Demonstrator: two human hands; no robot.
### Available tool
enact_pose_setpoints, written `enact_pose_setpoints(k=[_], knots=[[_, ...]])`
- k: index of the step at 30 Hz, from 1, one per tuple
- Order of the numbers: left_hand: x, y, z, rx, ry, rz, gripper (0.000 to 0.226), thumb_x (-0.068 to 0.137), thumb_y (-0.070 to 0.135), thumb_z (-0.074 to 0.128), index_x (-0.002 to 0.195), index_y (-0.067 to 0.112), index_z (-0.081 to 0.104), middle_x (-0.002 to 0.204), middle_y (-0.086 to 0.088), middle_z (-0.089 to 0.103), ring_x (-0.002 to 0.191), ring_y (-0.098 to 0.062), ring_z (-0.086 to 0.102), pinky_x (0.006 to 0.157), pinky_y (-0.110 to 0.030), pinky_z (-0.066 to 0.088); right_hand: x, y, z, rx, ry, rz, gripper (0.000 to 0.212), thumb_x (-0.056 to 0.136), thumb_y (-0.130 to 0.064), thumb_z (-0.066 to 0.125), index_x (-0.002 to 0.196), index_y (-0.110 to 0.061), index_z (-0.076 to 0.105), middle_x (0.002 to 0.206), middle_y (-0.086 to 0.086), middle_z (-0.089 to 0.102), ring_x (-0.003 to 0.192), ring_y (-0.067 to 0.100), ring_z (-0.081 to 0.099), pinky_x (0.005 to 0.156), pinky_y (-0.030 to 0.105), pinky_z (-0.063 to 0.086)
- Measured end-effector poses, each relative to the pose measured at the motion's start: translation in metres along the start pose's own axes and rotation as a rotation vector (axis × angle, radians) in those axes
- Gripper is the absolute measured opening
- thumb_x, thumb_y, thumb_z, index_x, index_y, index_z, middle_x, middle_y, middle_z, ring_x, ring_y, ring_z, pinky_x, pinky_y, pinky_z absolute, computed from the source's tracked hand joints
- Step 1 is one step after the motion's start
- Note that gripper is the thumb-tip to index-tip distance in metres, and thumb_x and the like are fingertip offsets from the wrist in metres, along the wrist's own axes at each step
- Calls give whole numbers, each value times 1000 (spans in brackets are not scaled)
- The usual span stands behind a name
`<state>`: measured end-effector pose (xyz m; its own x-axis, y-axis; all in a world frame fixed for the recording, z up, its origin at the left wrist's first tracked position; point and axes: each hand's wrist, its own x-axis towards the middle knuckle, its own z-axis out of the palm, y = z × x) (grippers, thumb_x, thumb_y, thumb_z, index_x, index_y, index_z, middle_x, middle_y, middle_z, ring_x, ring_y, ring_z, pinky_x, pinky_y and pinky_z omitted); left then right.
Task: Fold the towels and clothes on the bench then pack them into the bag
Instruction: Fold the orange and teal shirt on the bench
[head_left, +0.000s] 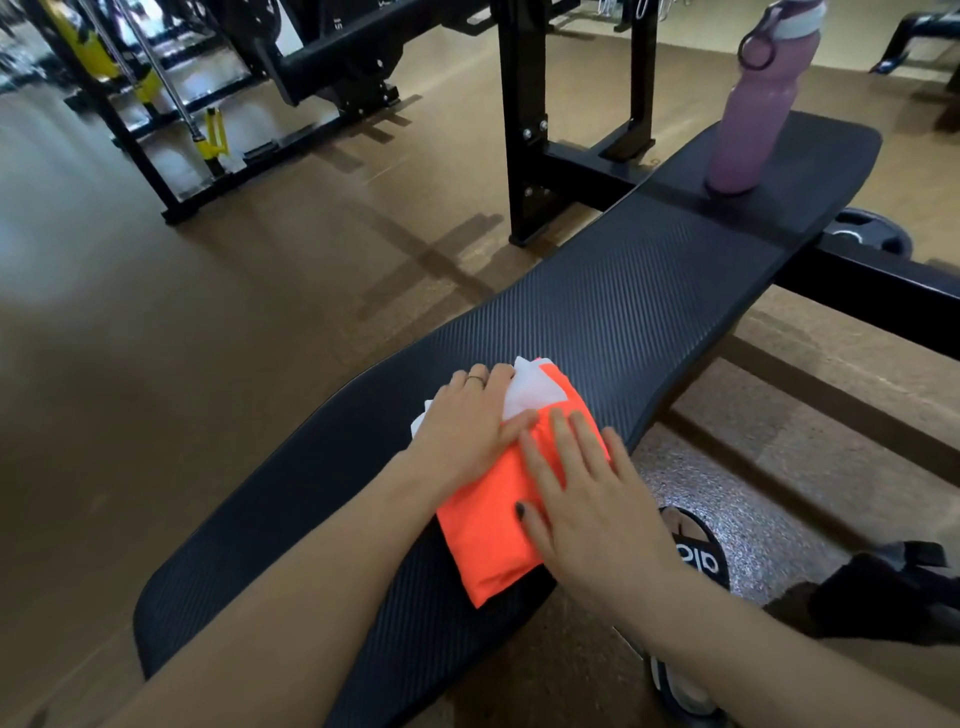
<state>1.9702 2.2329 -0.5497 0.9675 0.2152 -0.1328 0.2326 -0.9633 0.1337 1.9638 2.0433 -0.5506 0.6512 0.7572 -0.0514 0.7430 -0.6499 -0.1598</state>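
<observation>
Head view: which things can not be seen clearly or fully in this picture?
- Orange garment: both hands cover its middle; its type is unclear.
- White cloth: mostly hidden under the left hand and the garment.
- Black item on the floor: cut off by the right edge; maybe the bag.
- Pink bottle: cap cut off by the top edge.

Brown gym floor (234, 322), black machine frames (524, 130) behind, speckled mat (727, 493) near a weight plate (867, 236).

Black bench (623, 312) carries folded orange cloth (488, 540) and purple bottle (753, 119).
</observation>
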Motion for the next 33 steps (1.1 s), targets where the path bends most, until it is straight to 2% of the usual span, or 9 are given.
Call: enact_pose_setpoints(k=[4,9,14,19,21,23,27,30,33], knots=[[15,3,-5,-112,-62,52,34,105,47,41,121,17,42,117,-6,55,100,-32,62,78,-44,47,-17,-12,13,6,-42,-89,69,92,-55,36,142,-12,56,150,23,46,140,41,41,110,59,29],[30,5,-7,-61,14,43,32,102,55,40,109,24,40,102,4,54,98,-26,61,72,-38,38,-24,0,23,-8,-75,-129,88,75,-72,49,146,-19,52,153,27,40,141,42,40,108,58,26],[35,2,5,160,61,-86,61,97,68,30,131,20,43,116,-7,59,100,-29,62,81,-42,46,-24,9,23,-55,-136,-190,104,65,-77,64,150,-20,45,153,29,38,143,45,35,110,60,24],[16,8,-5,191,249,206,63,99,58,23,154,29,37,150,-10,44,136,-28,40,114,-43,29,-16,13,7,84,-59,-91,77,81,-71,37,141,-27,56,147,22,50,138,41,46,105,64,42],[1,11,3,128,141,307,60,101,55,18,156,38,32,165,-5,27,151,-26,24,124,-48,14,-10,21,-2,172,-34,60,79,85,-73,29,148,-28,45,152,23,41,141,42,39,107,62,39],[-7,11,15,98,18,265,62,99,56,10,158,42,25,170,-1,13,156,-24,11,125,-50,5,-7,30,-1,230,-123,150,83,86,-78,17,158,-38,9,164,20,11,151,39,13,117,57,26],[-5,15,27,154,42,183,63,99,57,8,160,42,15,171,-1,9,157,-24,6,125,-51,-2,-5,36,-2,229,-329,149,90,90,-77,28,154,-38,-24,165,14,-19,152,34,-17,123,52,12],[-15,15,19,134,142,103,66,99,60,15,161,38,11,171,-4,6,157,-26,5,125,-51,-3,2,32,-10,254,-343,159,90,92,-75,32,158,-32,-12,164,19,-4,151,40,-4,121,53,18],[-55,6,11,-107,288,-222,73,98,56,40,161,31,13,167,-11,13,154,-29,10,124,-50,9,14,31,-21,342,-176,240,70,96,-65,39,151,-24,27,136,16,37,131,38,33,107,48,38]])
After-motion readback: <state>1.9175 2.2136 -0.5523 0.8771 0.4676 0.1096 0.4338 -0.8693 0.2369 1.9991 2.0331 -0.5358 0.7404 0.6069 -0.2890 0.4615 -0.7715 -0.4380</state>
